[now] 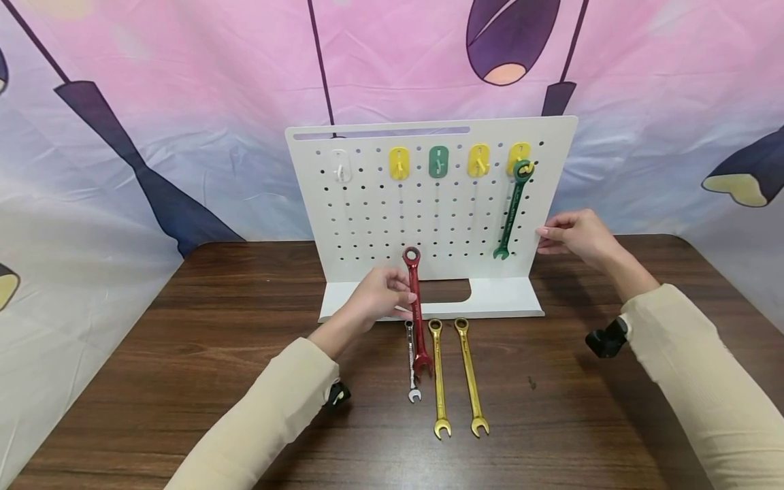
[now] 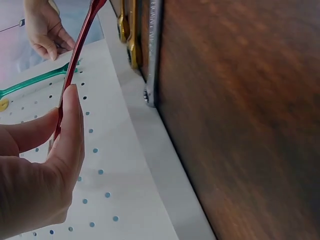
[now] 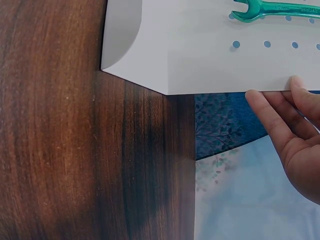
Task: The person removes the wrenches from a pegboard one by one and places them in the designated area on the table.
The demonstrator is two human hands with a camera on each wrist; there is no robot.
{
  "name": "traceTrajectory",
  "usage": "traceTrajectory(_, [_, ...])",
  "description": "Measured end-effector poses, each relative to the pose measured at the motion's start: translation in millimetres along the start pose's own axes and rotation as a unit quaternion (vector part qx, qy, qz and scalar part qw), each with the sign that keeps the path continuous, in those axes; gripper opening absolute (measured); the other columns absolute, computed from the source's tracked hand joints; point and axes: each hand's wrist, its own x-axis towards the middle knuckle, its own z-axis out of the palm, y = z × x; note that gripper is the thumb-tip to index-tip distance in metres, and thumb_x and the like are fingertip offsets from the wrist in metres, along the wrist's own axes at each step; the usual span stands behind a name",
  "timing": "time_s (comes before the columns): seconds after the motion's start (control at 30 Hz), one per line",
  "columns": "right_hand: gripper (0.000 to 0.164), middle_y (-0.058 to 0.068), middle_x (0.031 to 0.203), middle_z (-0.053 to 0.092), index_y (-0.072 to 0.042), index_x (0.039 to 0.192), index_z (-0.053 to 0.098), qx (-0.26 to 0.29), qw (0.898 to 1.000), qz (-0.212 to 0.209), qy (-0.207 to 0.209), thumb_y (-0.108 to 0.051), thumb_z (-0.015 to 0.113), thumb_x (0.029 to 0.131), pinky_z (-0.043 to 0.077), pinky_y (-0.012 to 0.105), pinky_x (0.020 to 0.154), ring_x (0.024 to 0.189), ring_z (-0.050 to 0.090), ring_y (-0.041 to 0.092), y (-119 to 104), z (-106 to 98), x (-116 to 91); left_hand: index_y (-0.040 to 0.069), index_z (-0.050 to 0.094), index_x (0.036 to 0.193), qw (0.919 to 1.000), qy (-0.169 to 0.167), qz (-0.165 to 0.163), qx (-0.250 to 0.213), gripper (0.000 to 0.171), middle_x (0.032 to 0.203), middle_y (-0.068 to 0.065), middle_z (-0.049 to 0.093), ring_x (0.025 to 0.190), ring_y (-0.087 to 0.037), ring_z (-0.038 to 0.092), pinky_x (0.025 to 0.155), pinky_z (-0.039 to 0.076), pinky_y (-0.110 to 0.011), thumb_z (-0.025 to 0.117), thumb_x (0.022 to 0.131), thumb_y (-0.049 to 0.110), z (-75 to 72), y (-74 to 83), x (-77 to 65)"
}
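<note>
A red ratcheting wrench (image 1: 414,306) is pinched between the thumb and fingers of my left hand (image 1: 382,294), ring end up, in front of the white pegboard (image 1: 380,224). In the left wrist view the red wrench (image 2: 75,60) crosses above the board's holes. My right hand (image 1: 578,235) holds the board's right edge, its thumb (image 3: 298,82) at the front face and fingers behind. A green wrench (image 1: 511,214) hangs from the rightmost yellow hook (image 1: 519,153). On the table lie a small silver wrench (image 1: 412,361) and two gold wrenches (image 1: 438,381), side by side.
Other hooks on the board are white (image 1: 340,165), yellow (image 1: 399,163), green (image 1: 438,162) and yellow (image 1: 478,160). The board's base (image 1: 508,299) stands on the dark wooden table (image 1: 245,354). A patterned cloth (image 1: 214,102) hangs behind.
</note>
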Motion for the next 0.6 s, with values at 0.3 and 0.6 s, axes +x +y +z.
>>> traceTrajectory(0.3, [0.031,0.011,0.082,0.064,0.018,0.107,0.053,0.007,1.000,-0.003,-0.002,-0.009,0.053,0.092,0.054,0.045,0.080,0.076,0.066,0.024,1,0,1,-0.012,0.048,0.100,0.9997,-0.018,-0.015,-0.007,0.015,0.088,-0.020,0.050,0.065,-0.020,0.056,0.066,0.059,-0.036,0.050,0.085,-0.016,-13.2,-15.9,-7.7])
traceTrajectory(0.6, [0.031,0.011,0.083,0.064,0.018,0.106,0.053,0.004,1.000,-0.002,-0.001,-0.010,0.053,0.092,0.055,0.044,0.080,0.074,0.065,0.022,1,0,1,-0.012,0.047,0.098,0.9990,-0.033,-0.031,-0.007,0.015,0.082,-0.016,0.052,0.063,-0.019,0.056,0.064,0.059,-0.036,0.050,0.085,-0.016,-23.7,-24.1,-18.4])
